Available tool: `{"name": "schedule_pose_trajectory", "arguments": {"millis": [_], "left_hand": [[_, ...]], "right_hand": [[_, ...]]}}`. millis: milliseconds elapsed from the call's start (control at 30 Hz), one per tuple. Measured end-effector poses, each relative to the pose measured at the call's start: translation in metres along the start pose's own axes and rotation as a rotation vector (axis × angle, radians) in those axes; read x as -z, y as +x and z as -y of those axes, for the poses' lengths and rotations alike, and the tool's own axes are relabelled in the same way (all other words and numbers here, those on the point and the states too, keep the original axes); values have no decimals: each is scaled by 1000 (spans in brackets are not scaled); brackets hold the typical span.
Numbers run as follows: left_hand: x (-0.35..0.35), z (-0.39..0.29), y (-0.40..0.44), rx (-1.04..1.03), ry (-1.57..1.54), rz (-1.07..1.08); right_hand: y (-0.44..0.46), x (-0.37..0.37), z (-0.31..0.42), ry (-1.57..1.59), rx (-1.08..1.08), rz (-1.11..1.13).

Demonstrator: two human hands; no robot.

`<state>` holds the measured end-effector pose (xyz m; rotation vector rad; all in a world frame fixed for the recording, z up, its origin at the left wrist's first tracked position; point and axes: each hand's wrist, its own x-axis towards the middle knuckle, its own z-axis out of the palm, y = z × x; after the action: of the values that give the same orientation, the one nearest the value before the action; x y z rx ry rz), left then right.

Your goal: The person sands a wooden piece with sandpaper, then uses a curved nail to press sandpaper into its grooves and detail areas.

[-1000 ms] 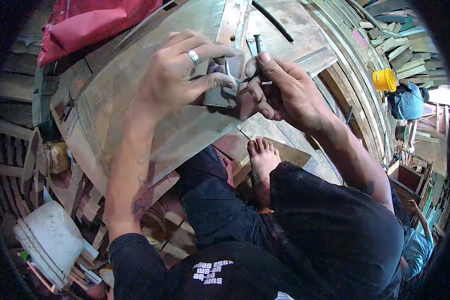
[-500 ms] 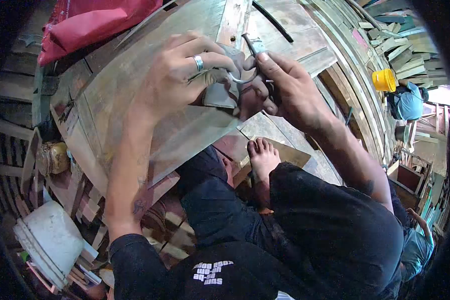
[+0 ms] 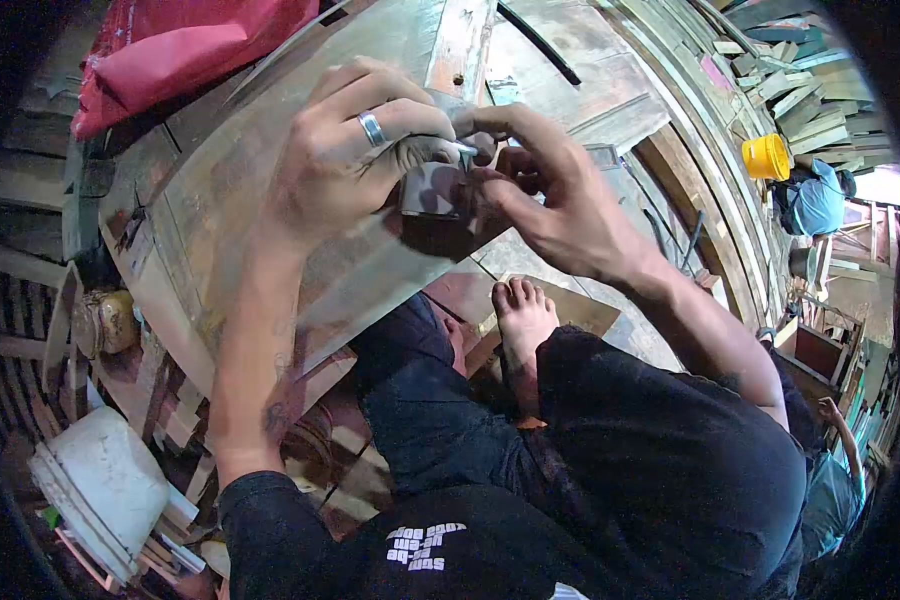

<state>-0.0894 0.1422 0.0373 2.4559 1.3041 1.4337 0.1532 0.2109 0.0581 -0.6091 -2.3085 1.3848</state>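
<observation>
My left hand (image 3: 360,160), with a silver ring on one finger, has thumb and fingertips pinched on a thin pale wire (image 3: 466,149), of which only a short end shows. Close against it is my right hand (image 3: 555,190), its thumb and fingers curled in around that end; what sits between them is mostly hidden. Just under the left fingertips is a small grey flat-sided block (image 3: 432,192); whether it is held or rests on the board is unclear. Both hands are over a wide wooden board (image 3: 250,220), with a dark shadow below them.
A red sheet (image 3: 190,60) is at the upper left. A black strip (image 3: 540,42) lies on the wood at the top. My bare foot (image 3: 525,320) is below the hands. At the right are a yellow bucket (image 3: 766,157), stacked planks and people; a white tub (image 3: 105,480) stands lower left.
The dark rod and curved wire seen by my right hand are no longer visible there. My right hand has shifted left, its fingers now meeting the left fingertips. My left hand has barely moved.
</observation>
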Motion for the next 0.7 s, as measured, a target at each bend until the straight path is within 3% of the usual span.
{"name": "schedule_pose_trajectory", "arguments": {"millis": [167, 233, 300, 400, 467, 533, 700], "left_hand": [[1, -6, 1, 20, 2, 4], [0, -9, 1, 119, -30, -26], [1, -7, 0, 125, -1, -24], [1, -4, -2, 122, 47, 0], [1, -5, -2, 114, 65, 24], [1, -9, -2, 225, 42, 81], [2, -9, -3, 267, 87, 176]], "right_hand": [[5, 6, -5, -146, 31, -64], [10, 9, -4, -95, 134, -171], [14, 10, -2, 138, 100, -309], [17, 20, 0, 52, 156, -306], [16, 24, 4, 119, -34, -235], [15, 23, 2, 113, -44, -253], [16, 28, -12, -29, -85, -208]]}}
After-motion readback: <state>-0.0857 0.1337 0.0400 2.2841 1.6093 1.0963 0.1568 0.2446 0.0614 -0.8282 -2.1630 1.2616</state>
